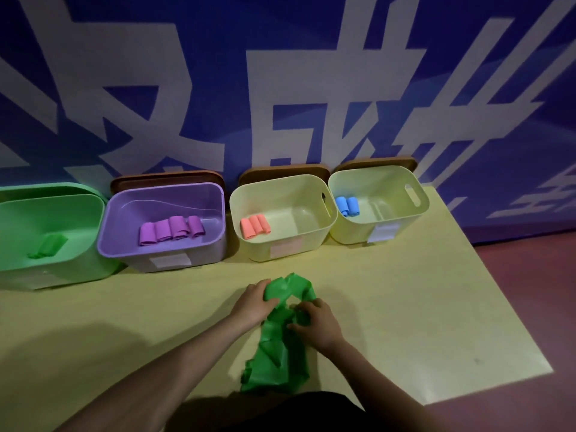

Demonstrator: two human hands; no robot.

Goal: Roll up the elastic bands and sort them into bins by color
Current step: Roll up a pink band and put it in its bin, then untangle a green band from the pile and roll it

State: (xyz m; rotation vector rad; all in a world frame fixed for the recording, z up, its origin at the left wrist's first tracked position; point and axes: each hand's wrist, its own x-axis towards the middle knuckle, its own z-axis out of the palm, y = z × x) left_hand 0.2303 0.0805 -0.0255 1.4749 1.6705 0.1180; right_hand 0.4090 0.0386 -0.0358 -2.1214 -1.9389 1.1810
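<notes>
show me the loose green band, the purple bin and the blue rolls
loose green band (277, 360), head view, on its crumpled lower middle
purple bin (131, 226), head view, on its inner left wall
blue rolls (347, 206), head view, between the two rolls' tops

The left hand (254, 302) and right hand (316, 325) are bare, with no gloves, rings or watch showing. Both forearms are uncovered to the bottom of the frame, so no sleeve is visible. Dark clothing (280, 410) shows at the bottom edge between the arms.
</notes>
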